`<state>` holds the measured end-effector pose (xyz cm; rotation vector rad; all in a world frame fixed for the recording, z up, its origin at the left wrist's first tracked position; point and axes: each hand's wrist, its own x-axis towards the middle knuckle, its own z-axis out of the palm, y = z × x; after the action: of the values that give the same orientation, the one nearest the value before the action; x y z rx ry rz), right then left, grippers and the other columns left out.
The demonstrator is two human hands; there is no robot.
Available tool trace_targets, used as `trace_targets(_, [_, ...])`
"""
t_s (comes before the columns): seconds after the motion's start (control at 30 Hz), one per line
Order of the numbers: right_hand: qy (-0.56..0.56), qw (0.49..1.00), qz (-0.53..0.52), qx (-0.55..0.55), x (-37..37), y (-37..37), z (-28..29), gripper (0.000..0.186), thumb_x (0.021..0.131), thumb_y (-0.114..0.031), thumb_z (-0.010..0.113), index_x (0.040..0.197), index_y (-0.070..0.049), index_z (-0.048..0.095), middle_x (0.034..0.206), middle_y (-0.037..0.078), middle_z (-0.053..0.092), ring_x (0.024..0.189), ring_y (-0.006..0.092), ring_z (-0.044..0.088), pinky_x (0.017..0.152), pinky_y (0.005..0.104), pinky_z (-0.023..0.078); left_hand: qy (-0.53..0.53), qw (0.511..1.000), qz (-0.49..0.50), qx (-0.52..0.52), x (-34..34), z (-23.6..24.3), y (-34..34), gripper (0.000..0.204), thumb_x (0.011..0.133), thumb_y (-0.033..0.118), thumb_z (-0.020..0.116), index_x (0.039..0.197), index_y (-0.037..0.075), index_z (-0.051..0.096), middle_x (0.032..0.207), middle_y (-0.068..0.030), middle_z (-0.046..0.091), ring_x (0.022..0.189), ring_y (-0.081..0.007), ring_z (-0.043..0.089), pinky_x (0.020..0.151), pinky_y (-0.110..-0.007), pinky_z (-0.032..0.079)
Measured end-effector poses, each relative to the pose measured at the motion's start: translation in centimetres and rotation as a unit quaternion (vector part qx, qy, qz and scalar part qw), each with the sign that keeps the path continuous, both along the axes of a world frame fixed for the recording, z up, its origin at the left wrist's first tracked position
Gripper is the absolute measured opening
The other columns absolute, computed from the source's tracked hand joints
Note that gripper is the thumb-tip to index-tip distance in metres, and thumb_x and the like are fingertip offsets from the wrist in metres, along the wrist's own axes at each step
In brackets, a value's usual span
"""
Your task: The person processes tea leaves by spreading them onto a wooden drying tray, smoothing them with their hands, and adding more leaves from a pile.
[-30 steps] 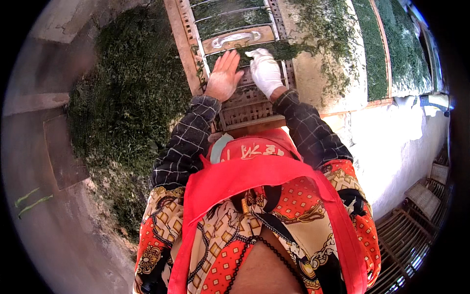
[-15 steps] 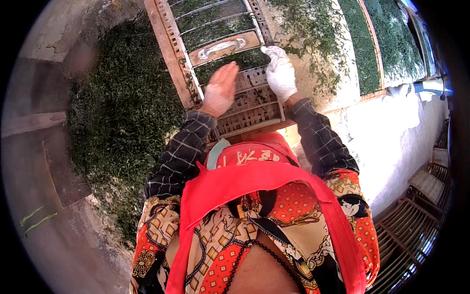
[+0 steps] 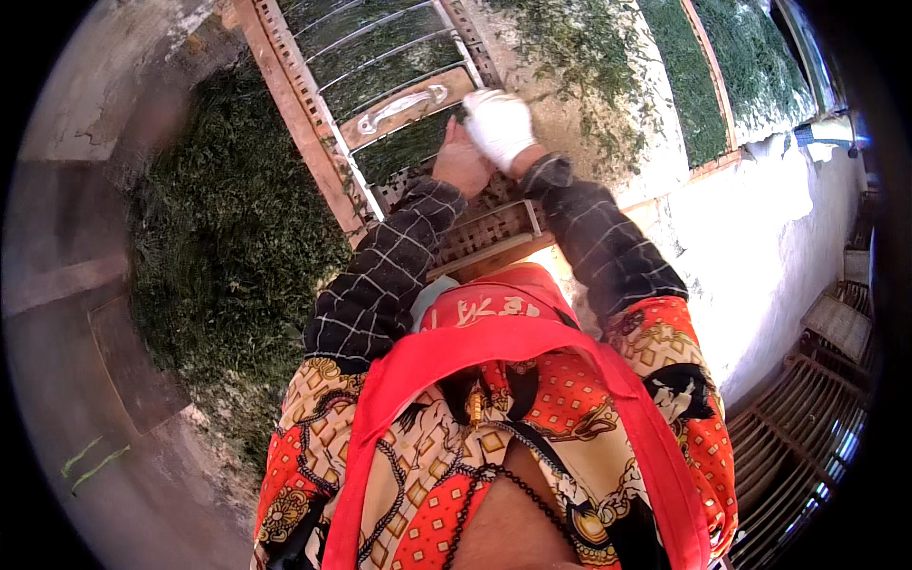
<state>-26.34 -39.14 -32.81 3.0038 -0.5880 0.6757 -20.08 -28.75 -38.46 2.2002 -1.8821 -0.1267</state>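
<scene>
My left hand (image 3: 463, 163), bare at the back, reaches over the near end of a white metal frame with crossbars (image 3: 330, 128). Its visible fingers stretch forward; part of it lies behind my right hand. In a white glove, my right hand (image 3: 501, 126) overlaps it by the frame's right rail. The glove is too bright to show whether its fingers are closed. Just ahead of both hands is a wooden bar with a pale metal handle (image 3: 404, 109). Chopped green leafy strands (image 3: 404, 150) lie beneath the frame, on a perforated tray (image 3: 285, 59) with wooden edges.
A wide heap of green strands (image 3: 228, 218) spreads to the left. Right of the tray is a pale surface scattered with strands (image 3: 570, 57), then more green-filled trays (image 3: 693, 104). A white wall (image 3: 760, 247) and stacked slatted racks (image 3: 788, 427) stand at right.
My left hand has moved right and my right hand left, so they now overlap. The view has turned slightly, and the frame and tray appear farther left.
</scene>
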Motion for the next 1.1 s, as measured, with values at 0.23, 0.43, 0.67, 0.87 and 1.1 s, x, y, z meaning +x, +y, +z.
trace_targets(0.23, [0.032,0.984,0.076,0.158,1.8,6.0,3.1,0.025,0.082,-0.023,0.06,0.101,-0.008,0.066,0.094,0.014,0.066,0.086,0.0299,0.066,0.075,0.0408,0.052,0.001,0.999,0.031,0.016,4.6,-13.5,-2.3,0.054,0.093,0.026,0.052,0.142,0.007,0.037,0.144,-0.0158,0.041,0.133,-0.0324,0.039,0.112,-0.041,0.029])
trace_targets(0.43, [-0.094,0.944,-0.016,0.317,-1.0,2.0,0.3,0.028,0.082,-0.027,0.07,0.104,-0.011,0.069,0.1,0.012,0.067,0.091,0.0289,0.065,0.08,0.0365,0.052,0.062,0.997,-0.024,-0.03,1.3,-2.7,0.1,0.047,0.088,0.021,0.055,0.131,0.001,0.05,0.135,-0.0233,0.049,0.126,-0.0384,0.045,0.11,-0.046,0.033])
trace_targets(0.67, [0.001,0.982,0.039,0.183,-0.1,-1.4,-2.1,0.018,0.085,-0.019,0.062,0.099,-0.014,0.071,0.097,0.012,0.067,0.085,0.0323,0.065,0.077,0.0418,0.053,0.268,0.962,-0.016,0.05,3.7,10.5,7.0,0.046,0.089,0.022,0.063,0.132,0.007,0.055,0.135,-0.0168,0.055,0.123,-0.0315,0.055,0.103,-0.042,0.045])
trace_targets(0.87, [-0.002,0.963,0.243,0.117,-1.4,4.3,1.3,0.041,0.087,-0.005,0.051,0.127,-0.009,0.058,0.12,0.014,0.061,0.109,0.0307,0.061,0.093,0.0372,0.05,-0.029,0.973,0.186,-0.131,6.7,5.0,15.8,0.057,0.095,0.033,0.058,0.144,0.007,0.042,0.151,-0.0126,0.039,0.142,-0.0263,0.032,0.119,-0.044,0.02])
trace_targets(1.1, [0.042,0.977,0.176,0.112,2.4,5.1,1.8,0.053,0.089,-0.024,0.06,0.14,-0.021,0.048,0.123,0.012,0.059,0.112,0.0281,0.057,0.093,0.0358,0.048,-0.011,0.973,0.218,-0.073,5.6,2.8,15.7,0.072,0.086,0.031,0.069,0.146,0.009,0.036,0.153,-0.0108,0.033,0.144,-0.0268,0.027,0.116,-0.055,0.016])
